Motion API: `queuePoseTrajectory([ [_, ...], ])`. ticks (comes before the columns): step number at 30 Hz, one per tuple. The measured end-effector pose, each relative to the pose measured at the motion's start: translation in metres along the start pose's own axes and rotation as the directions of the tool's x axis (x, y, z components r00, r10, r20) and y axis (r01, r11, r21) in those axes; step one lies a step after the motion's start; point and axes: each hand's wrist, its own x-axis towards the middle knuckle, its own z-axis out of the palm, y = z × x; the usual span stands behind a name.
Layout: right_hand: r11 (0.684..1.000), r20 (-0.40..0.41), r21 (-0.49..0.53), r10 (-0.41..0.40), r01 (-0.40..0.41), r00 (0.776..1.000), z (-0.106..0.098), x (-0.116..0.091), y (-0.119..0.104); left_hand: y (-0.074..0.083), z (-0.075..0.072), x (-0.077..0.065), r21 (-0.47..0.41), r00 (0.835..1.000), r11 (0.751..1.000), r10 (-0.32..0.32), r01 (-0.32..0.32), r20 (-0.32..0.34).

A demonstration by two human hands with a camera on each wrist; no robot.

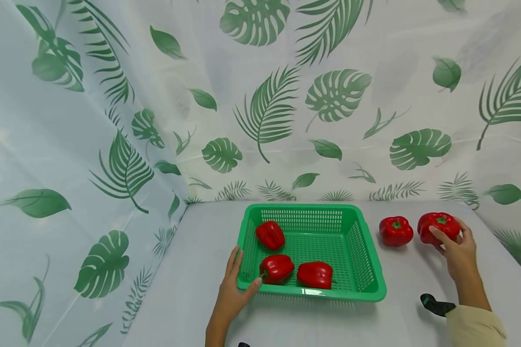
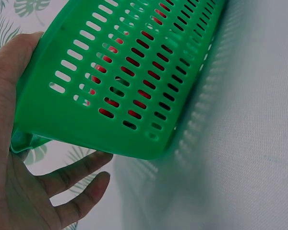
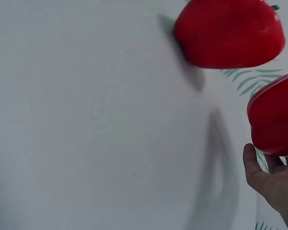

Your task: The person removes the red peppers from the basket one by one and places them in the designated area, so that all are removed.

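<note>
My left hand (image 1: 233, 295) holds the near left corner of a green plastic basket (image 1: 375, 262). Its thumb (image 2: 19, 52) rests on the rim while the other fingers reach around the outside, fairly straight. Inside the basket lie three red bell peppers: one at the back left (image 1: 270, 235), one at the front left (image 1: 277, 269) and one at the front middle (image 1: 314, 274). On the right, my right hand (image 1: 459, 250) grips another red bell pepper (image 1: 434, 226), thumb on the near side and fingers around its right. A further pepper (image 1: 396, 231) sits just left of it.
A white table (image 1: 191, 270) carries everything. Behind and to the left hangs a leaf-printed white curtain (image 1: 286, 164). A black wrist device (image 1: 436, 305) sticks out beside the right sleeve (image 1: 475, 325).
</note>
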Motion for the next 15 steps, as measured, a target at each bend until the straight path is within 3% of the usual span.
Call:
queuePoseTrajectory([
  [4, 0.999, 0.009, -0.053, 0.001, -0.001, 1.0, -0.002, 0.007, 0.01, 0.0, 0.0, 0.001, 0.0, 1.0, 1.0, 0.008, -0.008, -0.008],
  [10, 0.998, 0.033, -0.054, 0.025, -0.023, 0.999, -0.001, 0.012, 0.014, 0.0, 0.0, 0.0, -0.011, 1.0, 1.0, -0.005, 0.005, -0.004],
  [15, 0.99, 0.039, -0.138, 0.031, -0.025, 0.999, 0.0, 0.013, 0.017, 0.001, 0.0, 0.001, -0.008, 1.0, 1.0, -0.012, 0.012, 0.0],
])
